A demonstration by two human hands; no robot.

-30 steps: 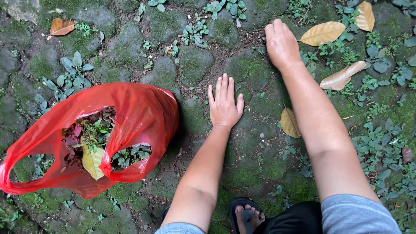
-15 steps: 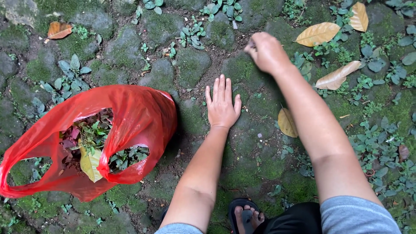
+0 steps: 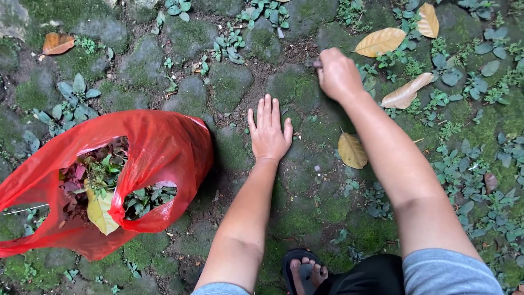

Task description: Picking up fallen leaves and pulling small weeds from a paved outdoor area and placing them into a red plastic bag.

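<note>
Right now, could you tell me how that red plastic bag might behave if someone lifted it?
The red plastic bag looks thin and crumpled, so it would probably sag floppily. It holds only leaves and weeds, so it is likely light. Its wide mouth gapes sideways, so contents might spill.

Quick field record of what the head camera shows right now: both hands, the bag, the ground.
left hand: flat, palm down on a mossy stone
right hand: closed in a fist over the ground ahead; contents not visible
red plastic bag: open, left of the left hand, holding weeds and leaves
ground: mossy cobbles, small weeds in the gaps
dry leaf: lying between the forearms
</note>
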